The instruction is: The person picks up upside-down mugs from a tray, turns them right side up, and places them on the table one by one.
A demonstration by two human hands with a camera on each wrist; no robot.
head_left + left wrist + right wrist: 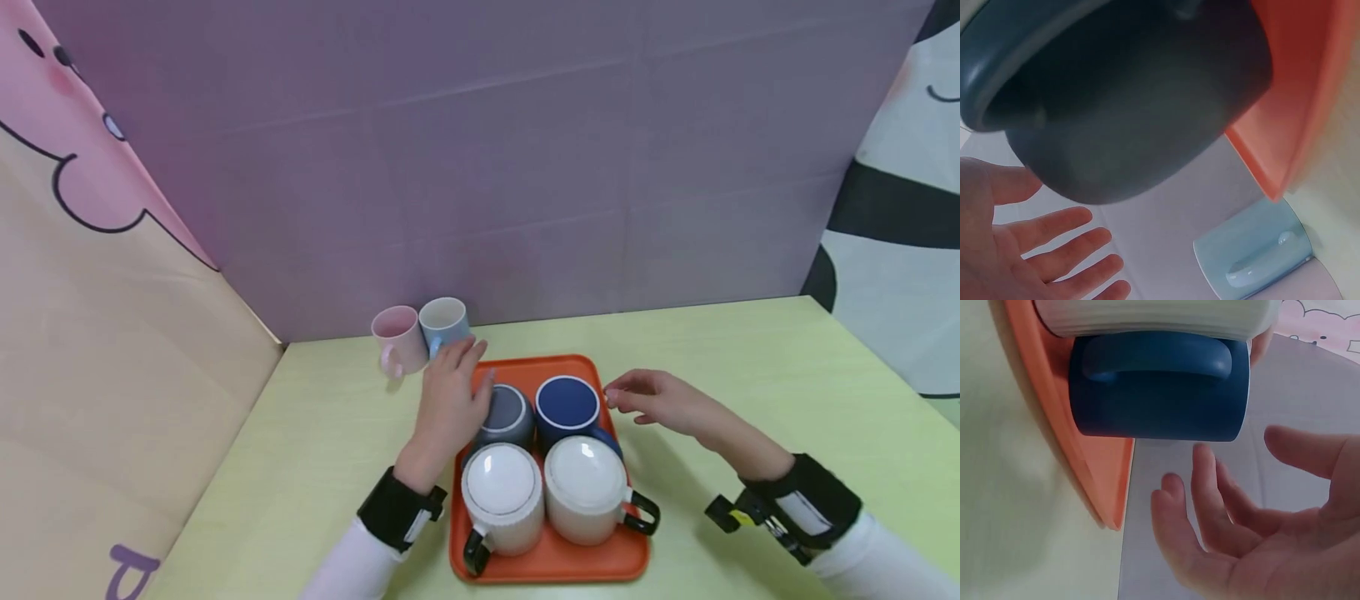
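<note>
An orange tray [558,560] holds four mugs that seem to stand upside down: a grey mug [504,413], a dark blue mug [567,406] and two white mugs [502,492] in front. My left hand [448,402] lies with straight fingers against the grey mug's left side, fingertips close to a light blue mug [444,323]. In the left wrist view the left hand [1041,262] is spread beside the grey mug [1129,106]. My right hand [651,400] hovers relaxed just right of the dark blue mug; the right wrist view shows the right hand [1241,537] holding nothing below the dark blue mug [1160,387].
A pink mug [397,337] stands next to the light blue one, behind the tray on the yellow-green table [750,375]. A purple panel [525,167] walls off the back and a printed panel [112,375] the left side.
</note>
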